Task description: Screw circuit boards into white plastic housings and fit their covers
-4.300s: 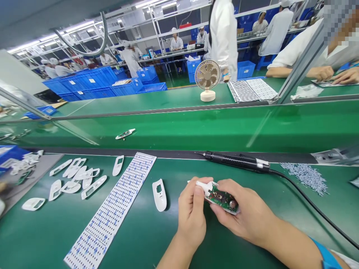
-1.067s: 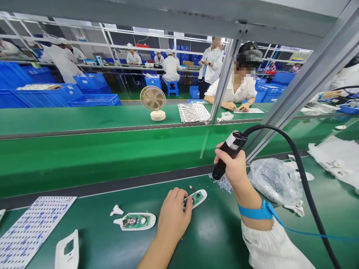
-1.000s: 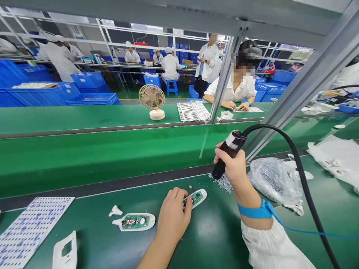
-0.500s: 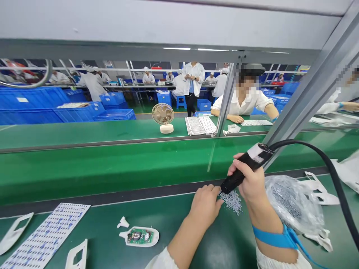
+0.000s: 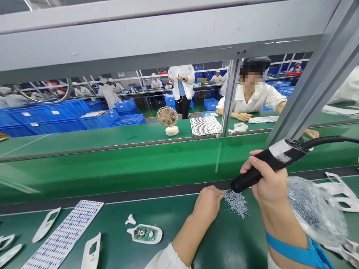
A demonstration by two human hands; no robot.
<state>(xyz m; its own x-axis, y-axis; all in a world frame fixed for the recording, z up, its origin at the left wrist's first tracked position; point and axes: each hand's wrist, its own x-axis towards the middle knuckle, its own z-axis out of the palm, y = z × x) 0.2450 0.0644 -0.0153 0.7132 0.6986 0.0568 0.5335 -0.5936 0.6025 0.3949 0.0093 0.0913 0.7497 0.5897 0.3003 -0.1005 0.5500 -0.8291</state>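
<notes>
My right hand (image 5: 266, 179) grips a black electric screwdriver (image 5: 269, 168) with its tip pointing left, just above a pile of small grey screws (image 5: 235, 203) on the green mat (image 5: 224, 239). My left hand (image 5: 206, 205) rests at the left edge of that pile, fingers curled, and the fingertips are hidden. Below it lies a white housing holding a green circuit board (image 5: 145, 234). A small white plastic part (image 5: 130, 220) sits just above that housing.
A clear plastic bag (image 5: 314, 209) lies to the right, with white casings (image 5: 340, 190) beside it. A label sheet (image 5: 63, 235) and white shells (image 5: 91, 252) lie at left. A glass panel (image 5: 140, 175) and green belt stand ahead, with a co-worker (image 5: 252, 93) beyond.
My left hand has moved from the small board in its housing to the screw pile, and that board no longer shows. The screwdriver has tipped from upright to nearly level, and the view has tilted.
</notes>
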